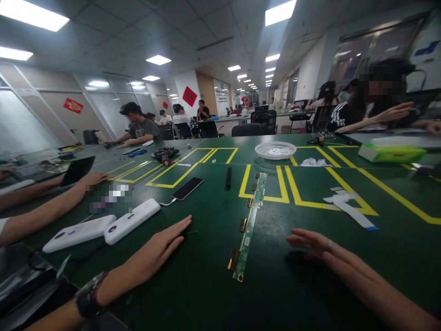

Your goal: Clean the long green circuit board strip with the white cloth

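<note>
A long, narrow green circuit board (251, 225) with several copper-coloured flex tabs along its left edge lies on the green table (206, 294), between my two hands. My left hand (158, 248) is to the left of the board, fingers stretched out and holding nothing; a dark watch is on that wrist. On the other side, my right hand (312, 243) hovers or rests just above the table with fingers extended, a ring on one finger, also holding nothing. Neither hand touches the board. Beyond it lies a short black strip (228, 178).
Left are white power banks or similar devices (132, 220), a phone (188, 188) on a cable, and another person's arm (51, 209). Ahead stands a white plastic basket (275, 151). Right lie a white ribbon cable (354, 214), crumpled tissue (315, 162) and a green-white box (391, 151). Yellow tape marks the table.
</note>
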Available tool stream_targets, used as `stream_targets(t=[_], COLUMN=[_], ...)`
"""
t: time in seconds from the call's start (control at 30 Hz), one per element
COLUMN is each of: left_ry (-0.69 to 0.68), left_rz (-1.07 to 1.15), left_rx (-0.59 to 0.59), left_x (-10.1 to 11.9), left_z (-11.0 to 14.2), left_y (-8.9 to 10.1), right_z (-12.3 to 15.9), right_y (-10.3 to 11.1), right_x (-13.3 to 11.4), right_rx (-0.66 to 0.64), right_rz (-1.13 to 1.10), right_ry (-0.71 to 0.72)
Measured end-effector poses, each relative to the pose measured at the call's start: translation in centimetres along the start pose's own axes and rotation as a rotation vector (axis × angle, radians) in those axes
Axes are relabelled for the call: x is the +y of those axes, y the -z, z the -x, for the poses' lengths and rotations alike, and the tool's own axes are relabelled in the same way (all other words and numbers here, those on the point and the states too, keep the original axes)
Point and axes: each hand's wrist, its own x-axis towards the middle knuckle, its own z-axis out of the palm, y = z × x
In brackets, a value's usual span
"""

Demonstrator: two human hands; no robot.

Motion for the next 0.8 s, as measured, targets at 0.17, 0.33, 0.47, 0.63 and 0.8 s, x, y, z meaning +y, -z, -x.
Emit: stream_targets(t=[0.17, 0.33, 0.47, 0.63, 0.8], left_ry=[0.107, 0.066, 0.038, -0.014, -0.034], left_rz=[-0.060, -0.120, -0.125, -0.103, -0.153], left_rx=[0.000, -0.059, -0.144, -0.121, -0.119], left_x=[1.5, 3.1, 2.3, 0.1, -1.3], left_z=[1.6, 0.6, -1.1, -2.7, -7.5], left_y=[0.3, -0.9, -2.1, -3.1, -4.3], right_z=[1.2, 1.6, 1.8, 2.0, 2.0], right_y=[-1.6, -2.3, -2.4, -2.6, -2.9], right_x=[-2.8, -3.9, -4.4, -5.6, -6.6], right_rx=[0.010, -0.022, -0.056, -0.109, -0.142], right_rz=[0.049, 0.075, 0.087, 0.114, 0.175], right_ry=[-0.032, -0.037, -0.021, 0.031, 0.084])
